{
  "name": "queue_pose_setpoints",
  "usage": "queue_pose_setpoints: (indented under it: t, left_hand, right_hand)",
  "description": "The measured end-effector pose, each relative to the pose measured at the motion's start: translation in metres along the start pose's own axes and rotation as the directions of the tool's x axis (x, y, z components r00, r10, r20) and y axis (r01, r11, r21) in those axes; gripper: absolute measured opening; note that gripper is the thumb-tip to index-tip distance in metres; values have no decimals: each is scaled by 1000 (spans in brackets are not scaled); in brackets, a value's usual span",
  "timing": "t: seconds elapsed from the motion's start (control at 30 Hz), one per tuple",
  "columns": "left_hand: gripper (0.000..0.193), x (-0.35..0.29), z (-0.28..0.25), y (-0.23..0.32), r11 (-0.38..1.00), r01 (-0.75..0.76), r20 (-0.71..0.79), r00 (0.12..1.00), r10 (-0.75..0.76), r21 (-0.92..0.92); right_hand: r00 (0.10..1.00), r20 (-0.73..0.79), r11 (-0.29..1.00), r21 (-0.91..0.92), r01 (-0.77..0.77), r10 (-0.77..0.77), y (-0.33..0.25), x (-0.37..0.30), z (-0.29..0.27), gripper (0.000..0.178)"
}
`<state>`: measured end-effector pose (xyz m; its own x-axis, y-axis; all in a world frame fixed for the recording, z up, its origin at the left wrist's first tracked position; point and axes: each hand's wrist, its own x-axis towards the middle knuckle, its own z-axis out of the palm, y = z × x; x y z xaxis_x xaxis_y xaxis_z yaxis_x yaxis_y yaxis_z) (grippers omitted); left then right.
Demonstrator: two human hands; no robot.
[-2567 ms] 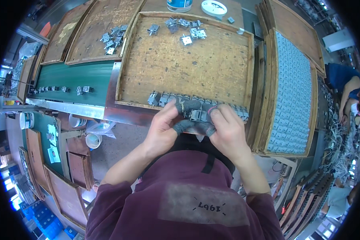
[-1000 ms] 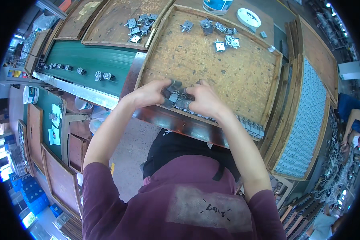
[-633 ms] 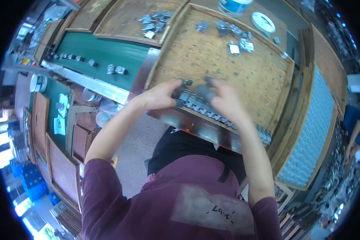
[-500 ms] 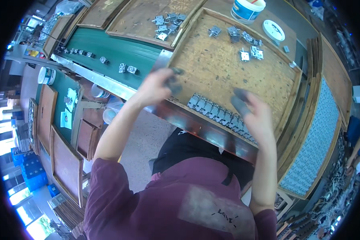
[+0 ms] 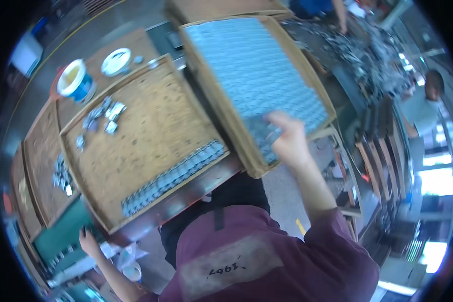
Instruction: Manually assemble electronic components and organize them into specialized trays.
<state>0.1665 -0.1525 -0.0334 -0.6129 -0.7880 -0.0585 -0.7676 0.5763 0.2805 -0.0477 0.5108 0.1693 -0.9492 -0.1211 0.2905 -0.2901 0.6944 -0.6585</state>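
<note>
My right hand (image 5: pixel 289 140), blurred, reaches over the near end of a wooden tray (image 5: pixel 256 168) packed with rows of small grey-blue metal parts (image 5: pixel 256 60). Its fingers, with dark coverings at their tips, look stretched and apart; whether they touch the parts is unclear. Far to the left, my left hand (image 5: pixel 89 243) is beside the green conveyor belt (image 5: pixel 63 229) and the near left corner of another wooden tray (image 5: pixel 151 108). Dark tips show on it, but its grip is unclear. Inside that second tray, a row of metal parts (image 5: pixel 173 176) lines the near edge, and a loose cluster (image 5: pixel 105 115) lies at the left.
A white and blue bucket (image 5: pixel 77 83) and a round white lid (image 5: pixel 116 62) stand beyond the middle tray. More loose metal parts (image 5: pixel 61 176) lie in a tray at the left. At the right are a heap of metal pieces (image 5: pixel 357 50) and other people.
My view has swung to the right. My right hand has moved from the row of parts to the full tray; my left hand has moved away from the middle tray's inside toward the belt.
</note>
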Motion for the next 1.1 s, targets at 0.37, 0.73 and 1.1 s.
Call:
queue_pose_setpoints:
  t: [0.37, 0.73, 1.1]
  left_hand:
    - [42, -38, -22, 157, 304, 6, 83, 967, 243, -953]
    - [43, -144, -51, 287, 388, -111, 78, 894, 440, -915]
    - [44, -213, -35, 348, 6, 353, 258, 670, 696, -935]
  right_hand:
    - [711, -116, 707, -75, -703, 694, 211, 39, -151, 37]
    - [685, -260, 723, 92, -685, 681, 182, 57, -129, 25]
    - [959, 212, 668, 688, -284, 189, 2, -14, 21, 26]
